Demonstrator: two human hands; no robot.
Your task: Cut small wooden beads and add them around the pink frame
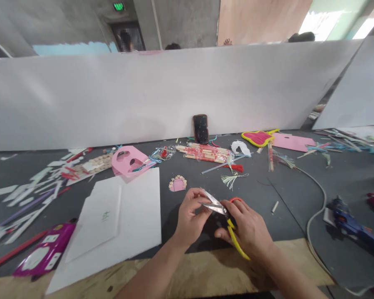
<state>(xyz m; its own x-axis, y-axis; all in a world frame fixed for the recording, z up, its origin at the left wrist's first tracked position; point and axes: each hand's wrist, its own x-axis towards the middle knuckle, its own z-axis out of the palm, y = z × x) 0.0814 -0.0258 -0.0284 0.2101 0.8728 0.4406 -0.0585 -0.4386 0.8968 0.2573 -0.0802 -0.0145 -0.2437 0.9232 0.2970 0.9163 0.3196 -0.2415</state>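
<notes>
My right hand (247, 224) grips a pair of scissors (219, 209) with yellow and red handles. Their blades are spread and point up and left toward my left hand (191, 216). The fingers of that left hand are pinched together beside the blade tips; whatever they hold is too small or hidden to name. Just beyond my hands, on the dark tabletop, lies a small pink piece (178, 184) bordered with little beige bits.
White sheets (140, 207) lie left of my hands, beside a purple packet (46, 249). Wrapped sticks (205, 153) and a phone (201, 128) are ahead, before a white partition (162, 91). A blue glue gun (355, 224) with its cable (317, 207) lies right. People are beyond the partition.
</notes>
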